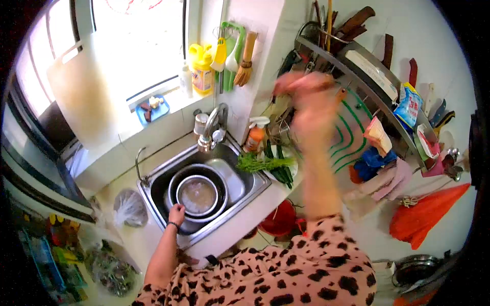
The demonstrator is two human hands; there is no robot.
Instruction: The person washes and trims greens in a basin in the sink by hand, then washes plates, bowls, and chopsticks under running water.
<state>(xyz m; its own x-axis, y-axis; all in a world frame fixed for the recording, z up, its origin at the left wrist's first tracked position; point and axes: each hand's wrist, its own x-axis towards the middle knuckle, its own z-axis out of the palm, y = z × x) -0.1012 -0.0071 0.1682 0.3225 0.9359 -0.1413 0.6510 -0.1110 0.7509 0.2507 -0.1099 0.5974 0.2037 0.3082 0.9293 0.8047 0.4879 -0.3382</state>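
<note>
Near the front-left side of the sink (240, 208), my left hand (176, 214) is closed at the rim of a small metal bowl (198, 189). Cloudy contents show inside that bowl. It sits within a larger dark-walled bowl (223, 178) in the basin. My right hand (312, 97) is raised to the right, in front of the wall rack (352, 81). Motion smears its fingers, so I cannot make out whether it holds anything.
Leafy greens (263, 163) and an orange spray bottle (254, 137) stand right of the faucet (217, 125). A plastic bag (131, 208) lies left of the sink. A red bucket (278, 218) is below the counter. Knives (431, 99) hang at the right.
</note>
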